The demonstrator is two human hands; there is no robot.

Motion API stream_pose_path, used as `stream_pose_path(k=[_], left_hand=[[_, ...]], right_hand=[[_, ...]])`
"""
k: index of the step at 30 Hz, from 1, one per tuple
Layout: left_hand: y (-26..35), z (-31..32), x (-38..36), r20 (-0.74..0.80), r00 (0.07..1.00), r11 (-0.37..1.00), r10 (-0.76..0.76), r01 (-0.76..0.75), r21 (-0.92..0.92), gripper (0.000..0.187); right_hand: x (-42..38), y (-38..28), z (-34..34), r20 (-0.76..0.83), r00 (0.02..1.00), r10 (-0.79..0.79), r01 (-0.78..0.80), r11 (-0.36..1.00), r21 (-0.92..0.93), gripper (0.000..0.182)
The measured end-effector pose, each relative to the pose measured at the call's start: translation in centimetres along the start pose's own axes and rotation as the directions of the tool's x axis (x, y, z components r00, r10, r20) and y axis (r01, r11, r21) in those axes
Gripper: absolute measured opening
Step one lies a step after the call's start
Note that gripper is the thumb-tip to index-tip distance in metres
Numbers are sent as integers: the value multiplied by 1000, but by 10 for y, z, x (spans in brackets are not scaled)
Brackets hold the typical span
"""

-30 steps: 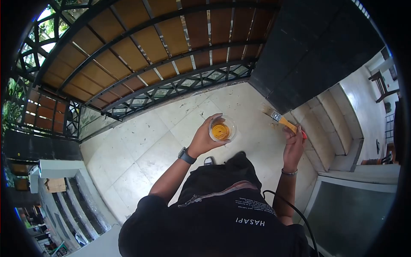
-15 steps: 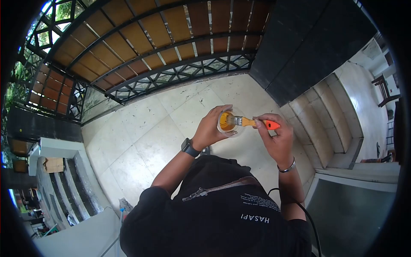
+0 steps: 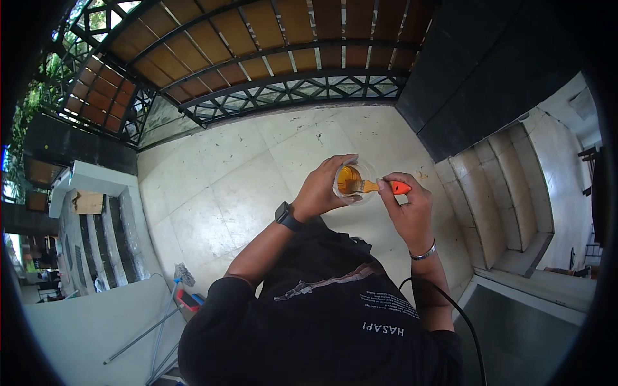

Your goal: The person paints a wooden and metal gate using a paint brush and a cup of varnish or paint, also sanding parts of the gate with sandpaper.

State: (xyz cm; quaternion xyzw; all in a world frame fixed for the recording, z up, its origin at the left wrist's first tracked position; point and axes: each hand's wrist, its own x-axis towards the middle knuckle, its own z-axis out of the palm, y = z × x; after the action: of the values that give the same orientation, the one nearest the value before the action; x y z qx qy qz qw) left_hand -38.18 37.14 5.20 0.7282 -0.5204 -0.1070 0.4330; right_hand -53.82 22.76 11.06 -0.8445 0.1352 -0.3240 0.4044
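left hand (image 3: 318,191) curls fingers around clear cup (image 3: 367,172) of amber liquid (image 3: 349,178); right hand (image 3: 413,210) pinches brush (image 3: 371,186) by orange handle (image 3: 401,188), bristle end inside cup. both above pale tiled floor (image 3: 241,177).

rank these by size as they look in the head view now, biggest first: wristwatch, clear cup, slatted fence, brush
1. slatted fence
2. clear cup
Not ranked: brush and wristwatch. The brush looks longer but thin and is partly hidden; the watch is shorter and broader.
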Motion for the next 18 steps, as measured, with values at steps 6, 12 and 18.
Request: stream_pose_path(k=[6, 12, 18], left_hand=[[-24, -10, 10, -38, 997, 991, -72, 67, -113, 87], [-81, -34, 44, -56, 990, 927, -131, 102, -362, 90], [-146, -90, 86, -35, 992, 950, -119, 104, -295, 90]], right_hand=[[22, -9, -9, -165, 986, -26, 34, 999, 42, 11], [65, 28, 39, -150, 989, -11, 41, 980, 194, 7], [129, 57, 106, -103, 992, -76, 95, 975, 199, 6]])
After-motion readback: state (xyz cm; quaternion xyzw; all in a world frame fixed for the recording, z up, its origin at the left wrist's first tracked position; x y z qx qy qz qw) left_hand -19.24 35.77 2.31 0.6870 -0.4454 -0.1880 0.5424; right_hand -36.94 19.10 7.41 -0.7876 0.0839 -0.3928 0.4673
